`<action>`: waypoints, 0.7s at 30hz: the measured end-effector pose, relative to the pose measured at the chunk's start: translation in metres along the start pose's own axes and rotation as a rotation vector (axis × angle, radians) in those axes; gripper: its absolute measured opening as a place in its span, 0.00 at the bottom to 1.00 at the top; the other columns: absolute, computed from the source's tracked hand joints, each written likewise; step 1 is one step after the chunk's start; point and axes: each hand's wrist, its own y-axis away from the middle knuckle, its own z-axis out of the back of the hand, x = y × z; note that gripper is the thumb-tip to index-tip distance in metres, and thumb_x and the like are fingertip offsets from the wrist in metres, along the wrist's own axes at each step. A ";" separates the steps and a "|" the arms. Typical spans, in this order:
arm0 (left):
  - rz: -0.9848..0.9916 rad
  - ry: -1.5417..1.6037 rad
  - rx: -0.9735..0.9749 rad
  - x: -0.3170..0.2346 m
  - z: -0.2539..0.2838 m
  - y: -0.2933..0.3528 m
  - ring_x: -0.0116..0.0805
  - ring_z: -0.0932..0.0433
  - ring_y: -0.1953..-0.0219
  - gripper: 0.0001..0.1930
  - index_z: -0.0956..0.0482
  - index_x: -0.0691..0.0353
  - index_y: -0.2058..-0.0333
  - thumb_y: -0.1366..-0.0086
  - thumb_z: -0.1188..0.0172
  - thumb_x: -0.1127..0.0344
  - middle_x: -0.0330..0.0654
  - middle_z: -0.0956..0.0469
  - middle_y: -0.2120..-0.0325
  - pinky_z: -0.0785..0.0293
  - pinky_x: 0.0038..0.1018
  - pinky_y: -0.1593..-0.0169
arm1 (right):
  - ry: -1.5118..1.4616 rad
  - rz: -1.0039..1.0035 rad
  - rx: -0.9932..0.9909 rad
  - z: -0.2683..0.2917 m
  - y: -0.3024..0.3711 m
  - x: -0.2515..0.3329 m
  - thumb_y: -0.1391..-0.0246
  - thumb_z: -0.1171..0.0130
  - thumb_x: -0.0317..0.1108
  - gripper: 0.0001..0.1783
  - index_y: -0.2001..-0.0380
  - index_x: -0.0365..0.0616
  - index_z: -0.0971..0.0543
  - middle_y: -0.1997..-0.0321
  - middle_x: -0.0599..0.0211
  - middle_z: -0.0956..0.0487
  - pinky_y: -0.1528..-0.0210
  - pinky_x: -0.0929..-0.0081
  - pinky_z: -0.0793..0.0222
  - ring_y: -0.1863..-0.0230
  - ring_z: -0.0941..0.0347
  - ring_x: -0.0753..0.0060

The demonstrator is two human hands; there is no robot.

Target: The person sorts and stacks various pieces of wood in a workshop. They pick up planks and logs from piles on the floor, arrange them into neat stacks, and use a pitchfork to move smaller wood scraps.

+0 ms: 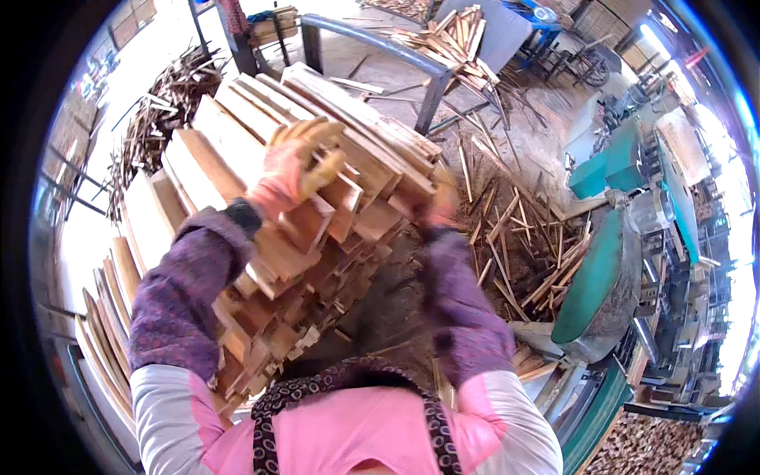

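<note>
on the left side of the frame, a stack point(210, 162) of pale planks spread from the lower left up to the center, their sawn ends facing the lower right in uneven steps. behind it, at upper left, lay a dark heap point(170, 103) of thin scraps. the left forearm, in a purple sleeve point(174, 305), rose from the lower left. its left hand point(305, 162), in an orange and yellow glove, was over the plank ends near the center of the frame, fingers bent; whether it gripped one i could not tell. a metal rail point(376, 43) stood at upper center, beyond the stack. at lower center showed a pink top point(356, 431) with patterned straps. just right of center, the right hand point(443, 198) was at the right edge of the stack, blurred, so i could not tell whether it was closed on anything. above it, toward the upper right, a pile point(459, 39) of sticks lay on the floor point(530, 134); more offcuts point(518, 237) were scattered right of the right forearm. a green machine point(598, 281) filled the right side, with wood chips point(649, 443) at lower right.
</note>
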 end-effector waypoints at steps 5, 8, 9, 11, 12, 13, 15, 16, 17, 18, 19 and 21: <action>0.002 -0.092 0.061 0.019 -0.026 -0.025 0.49 0.30 0.36 0.28 0.20 0.52 0.45 0.35 0.43 0.40 0.47 0.24 0.41 0.47 0.47 0.29 | -0.087 -0.152 0.260 -0.003 0.000 -0.033 0.28 0.50 0.49 0.26 0.49 0.35 0.20 0.50 0.67 0.18 0.50 0.66 0.25 0.53 0.21 0.67; -0.008 -0.083 0.073 0.018 -0.029 -0.022 0.48 0.29 0.37 0.28 0.20 0.55 0.45 0.34 0.42 0.42 0.48 0.23 0.42 0.44 0.44 0.30 | 0.012 -0.188 0.305 0.045 -0.002 -0.003 0.31 0.47 0.52 0.24 0.50 0.42 0.20 0.52 0.72 0.19 0.51 0.72 0.27 0.54 0.24 0.73; -0.011 -0.080 0.071 0.022 -0.030 -0.021 0.49 0.29 0.38 0.27 0.20 0.55 0.45 0.34 0.42 0.42 0.48 0.23 0.42 0.44 0.44 0.30 | 0.077 -0.179 0.313 0.059 0.002 0.008 0.33 0.45 0.53 0.23 0.51 0.45 0.20 0.54 0.74 0.20 0.52 0.73 0.29 0.55 0.25 0.75; -0.008 -0.044 0.059 0.018 -0.030 -0.020 0.49 0.26 0.41 0.26 0.19 0.56 0.47 0.34 0.41 0.44 0.47 0.21 0.45 0.41 0.43 0.33 | 0.247 -0.159 0.392 0.109 0.025 0.024 0.35 0.42 0.55 0.22 0.52 0.49 0.20 0.57 0.77 0.20 0.54 0.75 0.31 0.57 0.26 0.78; -0.011 -0.025 0.053 0.013 -0.031 -0.021 0.49 0.25 0.42 0.25 0.19 0.57 0.48 0.34 0.41 0.45 0.47 0.20 0.47 0.39 0.42 0.34 | 0.339 -0.134 0.443 0.143 0.039 0.029 0.36 0.41 0.55 0.22 0.52 0.50 0.20 0.57 0.77 0.20 0.54 0.76 0.31 0.58 0.27 0.77; -0.007 -0.023 0.052 0.010 -0.034 -0.022 0.49 0.24 0.43 0.25 0.19 0.57 0.48 0.35 0.41 0.45 0.47 0.20 0.48 0.38 0.42 0.35 | 0.292 -0.300 0.437 0.182 0.054 0.031 0.37 0.40 0.55 0.23 0.50 0.51 0.20 0.57 0.77 0.20 0.55 0.75 0.31 0.58 0.26 0.77; 0.020 -0.062 0.045 0.007 -0.031 -0.021 0.50 0.24 0.44 0.25 0.18 0.57 0.49 0.36 0.39 0.46 0.46 0.19 0.50 0.35 0.42 0.37 | 0.179 -0.667 0.350 0.246 0.106 0.044 0.37 0.41 0.56 0.23 0.47 0.54 0.21 0.57 0.77 0.20 0.56 0.75 0.31 0.58 0.26 0.77; 0.015 -0.077 0.040 0.002 -0.028 -0.019 0.50 0.23 0.45 0.24 0.18 0.57 0.49 0.37 0.39 0.47 0.46 0.18 0.51 0.34 0.42 0.38 | 0.114 -0.863 0.256 0.273 0.142 0.057 0.36 0.41 0.55 0.23 0.46 0.56 0.21 0.57 0.78 0.20 0.57 0.74 0.31 0.59 0.26 0.77; -0.014 -0.073 0.042 -0.009 -0.028 -0.020 0.50 0.22 0.46 0.24 0.18 0.58 0.49 0.37 0.38 0.49 0.48 0.18 0.51 0.32 0.41 0.39 | 0.183 -0.960 0.164 0.303 0.167 0.075 0.35 0.43 0.54 0.20 0.47 0.58 0.22 0.58 0.79 0.20 0.60 0.75 0.31 0.61 0.26 0.78; -0.124 -0.035 0.026 -0.034 -0.021 -0.025 0.50 0.21 0.47 0.24 0.18 0.60 0.48 0.37 0.37 0.50 0.49 0.17 0.51 0.29 0.40 0.41 | 0.236 -1.057 0.074 0.329 0.193 0.091 0.34 0.45 0.53 0.17 0.49 0.59 0.22 0.59 0.80 0.21 0.63 0.75 0.31 0.63 0.27 0.79; -0.251 0.049 0.004 -0.067 -0.018 -0.032 0.49 0.20 0.49 0.23 0.18 0.61 0.48 0.37 0.36 0.52 0.50 0.17 0.52 0.27 0.39 0.42 | 0.132 -1.067 0.079 0.371 0.218 0.106 0.33 0.46 0.51 0.13 0.53 0.60 0.22 0.63 0.82 0.23 0.66 0.77 0.33 0.65 0.28 0.81; -0.427 0.297 0.047 -0.155 -0.006 -0.039 0.46 0.17 0.52 0.23 0.19 0.65 0.48 0.36 0.35 0.55 0.51 0.16 0.53 0.24 0.35 0.45 | -0.057 -1.087 0.053 0.452 0.274 0.122 0.32 0.47 0.50 0.09 0.61 0.61 0.24 0.69 0.85 0.27 0.73 0.79 0.37 0.70 0.31 0.84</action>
